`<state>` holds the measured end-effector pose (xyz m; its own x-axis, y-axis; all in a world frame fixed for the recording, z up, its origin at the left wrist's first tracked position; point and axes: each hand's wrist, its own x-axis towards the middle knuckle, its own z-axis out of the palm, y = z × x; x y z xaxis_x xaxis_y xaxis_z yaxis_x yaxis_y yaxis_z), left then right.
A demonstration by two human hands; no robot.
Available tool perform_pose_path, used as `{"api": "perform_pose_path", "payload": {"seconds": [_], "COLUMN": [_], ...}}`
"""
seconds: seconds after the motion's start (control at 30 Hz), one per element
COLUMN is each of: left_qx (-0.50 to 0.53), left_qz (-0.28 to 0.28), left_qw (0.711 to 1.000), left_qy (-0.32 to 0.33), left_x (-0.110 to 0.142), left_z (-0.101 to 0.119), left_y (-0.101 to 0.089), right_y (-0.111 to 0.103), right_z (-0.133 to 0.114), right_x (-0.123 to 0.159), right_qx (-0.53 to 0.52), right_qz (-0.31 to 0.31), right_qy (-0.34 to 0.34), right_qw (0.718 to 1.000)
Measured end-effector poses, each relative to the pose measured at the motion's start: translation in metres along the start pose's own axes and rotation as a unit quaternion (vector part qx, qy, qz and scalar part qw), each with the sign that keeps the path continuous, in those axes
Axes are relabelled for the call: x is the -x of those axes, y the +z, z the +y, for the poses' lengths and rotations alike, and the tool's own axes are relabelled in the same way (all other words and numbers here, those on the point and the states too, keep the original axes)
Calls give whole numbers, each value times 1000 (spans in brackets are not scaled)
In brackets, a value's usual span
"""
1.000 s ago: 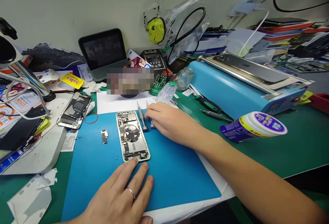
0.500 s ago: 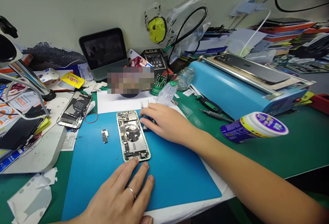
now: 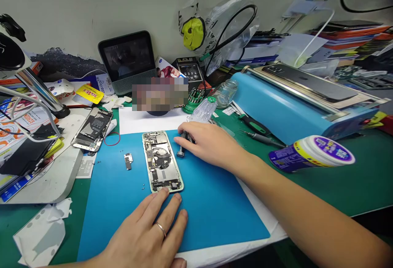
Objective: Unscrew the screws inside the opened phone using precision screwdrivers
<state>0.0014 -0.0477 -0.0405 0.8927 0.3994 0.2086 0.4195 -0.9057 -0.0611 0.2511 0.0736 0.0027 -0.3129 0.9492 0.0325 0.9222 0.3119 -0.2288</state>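
An opened phone body [image 3: 164, 161] with its inner parts bare lies on the blue mat [image 3: 221, 214]. My left hand [image 3: 147, 227], a ring on one finger, lies flat with fingers stretched out. One of its fingertips touches the phone's near edge. Just right of the phone, my right hand [image 3: 208, 141] has thumb and fingers closed around a dark screwdriver [image 3: 181, 149]; its round end shows below the fingers and the rest is mostly hidden. A small metal bracket [image 3: 128, 161] and a few tiny screws [image 3: 143, 186] lie left of the phone.
Another opened phone part [image 3: 92, 129] rests on a white lamp base at left. A blue machine [image 3: 276, 108] carrying a phone [image 3: 310, 81] stands at right, near a purple tub [image 3: 310, 153] and a green-black screwdriver [image 3: 254, 124]. A bit holder [image 3: 194, 102] and glass jar [image 3: 225, 91] stand behind.
My right hand has shifted slightly away from the phone, and the dark screwdriver under its fingers shows more clearly. My left hand stays at the phone's near edge. The whole view has shifted a little.
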Motion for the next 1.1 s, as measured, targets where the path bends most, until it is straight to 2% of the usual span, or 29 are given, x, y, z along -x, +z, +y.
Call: {"api": "perform_pose_path", "payload": {"seconds": [0.17, 0.5, 0.8, 1.0, 1.1], "left_qx": [-4, -1, 5, 6, 8], "left_qz": [6, 17, 6, 44, 58], "left_qw": [1000, 1000, 1000, 999, 998], "left_qy": [1, -2, 0, -7, -13], "left_x": [0, -1, -4, -6, -7], "left_z": [1, 1, 1, 0, 0], "left_y": [1, 2, 0, -3, -5], "right_y": [-3, -5, -8, -5, -2], "right_z": [1, 3, 0, 0, -3], "right_x": [1, 5, 6, 8, 9], "right_qx": [23, 50, 69, 53, 13], "right_qz": [-14, -41, -57, -36, 1], "right_qy": [27, 35, 56, 33, 10], "right_qw": [999, 997, 994, 997, 1000]}}
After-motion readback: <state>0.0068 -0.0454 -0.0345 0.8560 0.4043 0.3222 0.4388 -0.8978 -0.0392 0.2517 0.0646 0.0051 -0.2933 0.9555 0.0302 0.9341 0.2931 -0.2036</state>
